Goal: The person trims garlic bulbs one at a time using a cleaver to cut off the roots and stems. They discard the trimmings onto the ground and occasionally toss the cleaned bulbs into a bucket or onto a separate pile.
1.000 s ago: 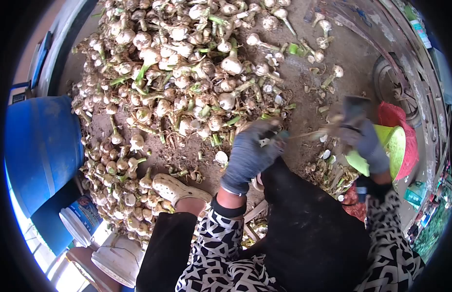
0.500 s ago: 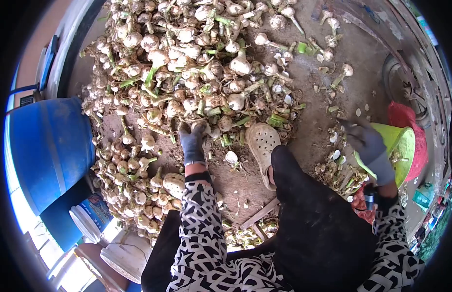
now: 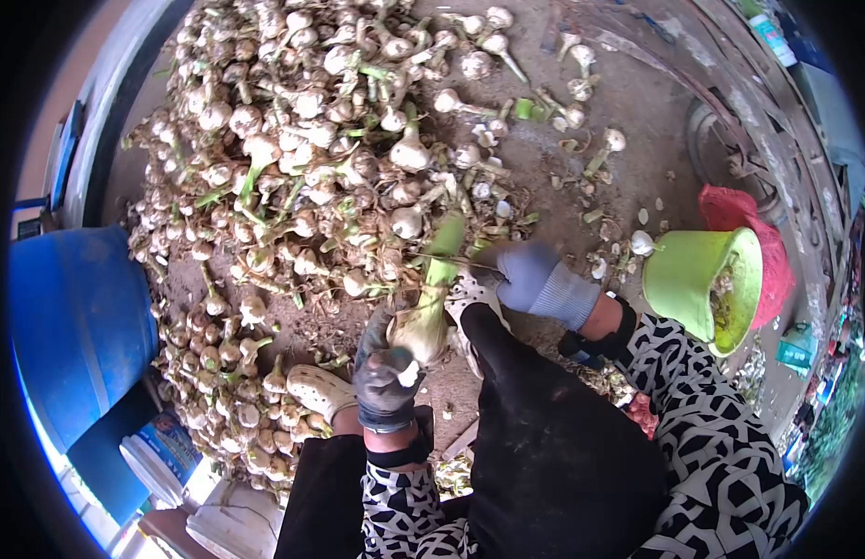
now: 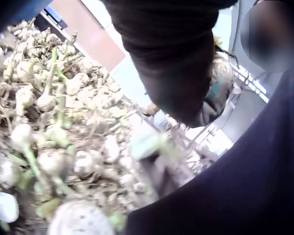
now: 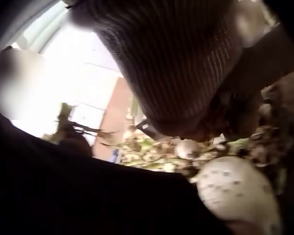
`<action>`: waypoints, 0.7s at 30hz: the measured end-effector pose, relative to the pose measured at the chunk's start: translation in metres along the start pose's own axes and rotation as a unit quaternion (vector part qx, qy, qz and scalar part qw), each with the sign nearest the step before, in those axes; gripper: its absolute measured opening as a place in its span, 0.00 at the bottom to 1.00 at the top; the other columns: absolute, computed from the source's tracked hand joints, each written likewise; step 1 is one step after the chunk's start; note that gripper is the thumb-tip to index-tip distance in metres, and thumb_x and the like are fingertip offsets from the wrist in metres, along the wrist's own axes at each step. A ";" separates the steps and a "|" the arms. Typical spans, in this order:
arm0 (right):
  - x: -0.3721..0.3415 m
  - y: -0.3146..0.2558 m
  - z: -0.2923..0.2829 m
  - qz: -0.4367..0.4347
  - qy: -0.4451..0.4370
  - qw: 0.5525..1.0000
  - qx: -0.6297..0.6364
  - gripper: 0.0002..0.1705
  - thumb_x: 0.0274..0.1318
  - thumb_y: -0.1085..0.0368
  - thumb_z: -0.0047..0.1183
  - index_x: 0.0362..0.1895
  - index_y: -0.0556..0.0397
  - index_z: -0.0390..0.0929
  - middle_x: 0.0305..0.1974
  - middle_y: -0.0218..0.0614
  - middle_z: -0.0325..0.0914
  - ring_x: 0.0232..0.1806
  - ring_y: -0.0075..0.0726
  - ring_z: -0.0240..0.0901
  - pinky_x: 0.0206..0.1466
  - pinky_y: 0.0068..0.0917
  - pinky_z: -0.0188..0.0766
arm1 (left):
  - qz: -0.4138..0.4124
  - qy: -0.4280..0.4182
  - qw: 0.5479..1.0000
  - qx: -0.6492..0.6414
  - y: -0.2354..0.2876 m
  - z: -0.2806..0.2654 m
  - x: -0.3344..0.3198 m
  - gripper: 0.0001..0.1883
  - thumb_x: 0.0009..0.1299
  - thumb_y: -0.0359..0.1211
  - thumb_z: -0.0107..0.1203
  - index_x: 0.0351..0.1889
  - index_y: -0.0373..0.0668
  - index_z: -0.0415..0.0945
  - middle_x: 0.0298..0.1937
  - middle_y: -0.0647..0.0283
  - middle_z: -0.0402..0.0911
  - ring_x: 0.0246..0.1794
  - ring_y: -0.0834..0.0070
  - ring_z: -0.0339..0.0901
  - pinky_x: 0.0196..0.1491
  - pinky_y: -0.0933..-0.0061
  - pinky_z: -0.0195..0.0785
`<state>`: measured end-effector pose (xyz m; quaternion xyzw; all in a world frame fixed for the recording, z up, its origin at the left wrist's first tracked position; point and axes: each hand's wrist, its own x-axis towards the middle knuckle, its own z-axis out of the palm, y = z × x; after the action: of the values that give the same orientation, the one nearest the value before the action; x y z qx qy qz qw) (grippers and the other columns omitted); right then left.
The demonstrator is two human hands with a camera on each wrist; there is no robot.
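Note:
My gloved left hand (image 3: 386,377) grips a large garlic bulb (image 3: 418,337) near its base, and its thick green stalk (image 3: 444,252) points up and away. A small white patch shows at the left fingers. Close to the stalk, my gloved right hand (image 3: 530,279) is curled round a knife whose blade (image 3: 451,262) appears as a thin dark line across the stalk. In the right wrist view, the ribbed glove (image 5: 171,63) hides most of the grip, and the flat blade (image 5: 269,61) juts to the right. The left wrist view shows the dark glove from behind.
A big heap of garlic (image 3: 293,149) covers the floor ahead, with a smaller pile (image 3: 237,373) at left. A lime-green bucket (image 3: 679,284) lies tipped at right by a red sack (image 3: 768,252); a white bulb (image 3: 641,244) is beside it. A blue barrel (image 3: 78,312) stands left.
My left hand reached to the heap's near edge and came back with a stalked bulb. My right hand moved from beside the bucket leftward to the stalk. A white bulb has appeared near the bucket.

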<state>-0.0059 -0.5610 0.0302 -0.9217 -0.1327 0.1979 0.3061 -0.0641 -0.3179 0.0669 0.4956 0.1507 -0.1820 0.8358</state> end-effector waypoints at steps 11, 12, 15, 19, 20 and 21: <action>-0.015 -0.023 -0.064 0.133 0.090 0.905 0.394 0.07 0.60 0.66 0.53 0.39 0.54 0.81 0.33 0.36 0.81 0.31 0.22 0.75 0.32 0.22 0.71 | -0.022 -0.103 0.983 0.148 -0.040 0.013 0.056 0.30 0.73 0.36 0.51 0.68 0.35 0.52 0.53 0.53 0.72 0.47 0.70 0.77 0.48 0.77 0.75; -0.006 -0.029 -0.062 0.173 0.011 0.914 0.366 0.08 0.61 0.67 0.52 0.38 0.56 0.81 0.34 0.34 0.81 0.32 0.21 0.75 0.34 0.21 0.72 | -0.022 -0.098 0.984 0.147 -0.032 0.020 0.051 0.30 0.73 0.36 0.51 0.68 0.35 0.52 0.53 0.53 0.72 0.47 0.70 0.77 0.48 0.77 0.75; 0.020 -0.024 -0.019 0.175 0.095 0.820 0.536 0.10 0.63 0.68 0.48 0.39 0.59 0.81 0.32 0.32 0.81 0.34 0.20 0.74 0.38 0.20 0.71 | 0.036 -0.075 0.990 0.117 -0.016 0.031 0.045 0.41 0.61 0.36 0.66 0.66 0.32 0.54 0.53 0.53 0.72 0.50 0.65 0.74 0.49 0.74 0.71; 0.018 -0.027 -0.009 0.135 0.012 0.866 0.481 0.11 0.64 0.69 0.46 0.40 0.59 0.80 0.32 0.30 0.80 0.36 0.19 0.74 0.38 0.23 0.73 | 0.236 -0.014 0.864 0.446 -0.007 0.014 0.042 0.42 0.54 0.45 0.72 0.59 0.30 0.63 0.52 0.55 0.73 0.49 0.67 0.76 0.50 0.71 0.72; 0.012 -0.035 -0.027 0.161 -0.034 0.883 0.440 0.08 0.60 0.67 0.51 0.41 0.54 0.79 0.33 0.31 0.80 0.35 0.26 0.77 0.36 0.28 0.75 | 0.149 -0.031 0.944 0.294 -0.001 0.018 0.037 0.41 0.58 0.49 0.67 0.60 0.32 0.63 0.53 0.55 0.74 0.49 0.69 0.76 0.51 0.71 0.71; 0.005 -0.042 -0.040 0.162 -0.036 0.881 0.443 0.08 0.60 0.67 0.51 0.41 0.54 0.79 0.33 0.31 0.80 0.35 0.26 0.77 0.36 0.28 0.75 | 0.054 -0.044 0.989 0.131 0.002 0.021 0.026 0.40 0.61 0.53 0.63 0.61 0.34 0.62 0.54 0.55 0.75 0.49 0.71 0.76 0.51 0.72 0.71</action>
<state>0.0112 -0.5472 0.0840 -0.6907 0.1088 0.3156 0.6414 -0.0387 -0.3394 0.0668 0.5998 0.0611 -0.1764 0.7780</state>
